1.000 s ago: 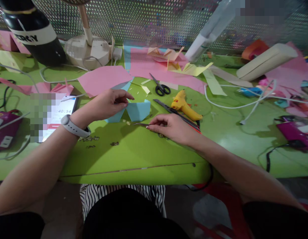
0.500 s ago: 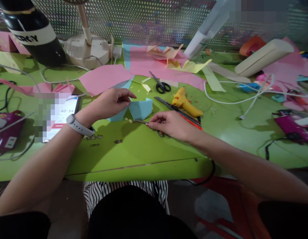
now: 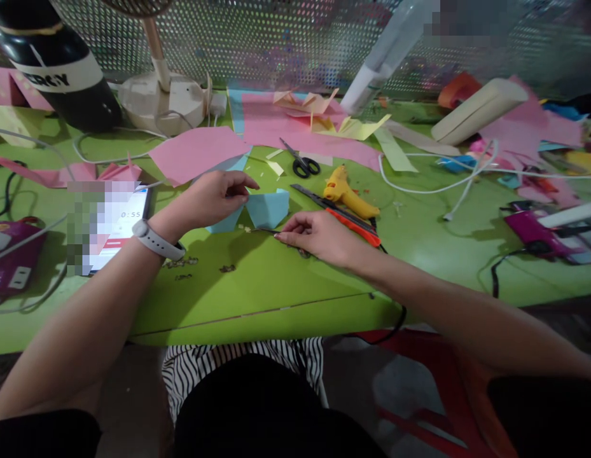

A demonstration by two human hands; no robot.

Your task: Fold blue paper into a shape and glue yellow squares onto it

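My left hand (image 3: 212, 198) is closed at the top of a folded light blue paper piece (image 3: 268, 210), its thumb and fingers pinching near the middle. The paper stands on the green table in two flaring parts. My right hand (image 3: 319, 238) pinches a thin, dark, pointed tool (image 3: 265, 230) whose tip lies by the paper's lower edge; its exact kind is hard to make out. Tiny yellowish bits (image 3: 244, 228) lie at that tip. Small brownish metal-looking pieces (image 3: 227, 268) rest nearer to me.
Beyond my right hand are a yellow glue gun (image 3: 347, 194), an orange box cutter (image 3: 355, 227) and black scissors (image 3: 305, 166). Pink paper (image 3: 202, 152) covers the back. A phone (image 3: 118, 222) lies left, near a fan base (image 3: 159, 105). A white cable (image 3: 419, 191) loops at right.
The view has shifted slightly to the right. My right hand and the thin tool have moved slightly left relative to the table; my left hand keeps its hold on the blue paper.
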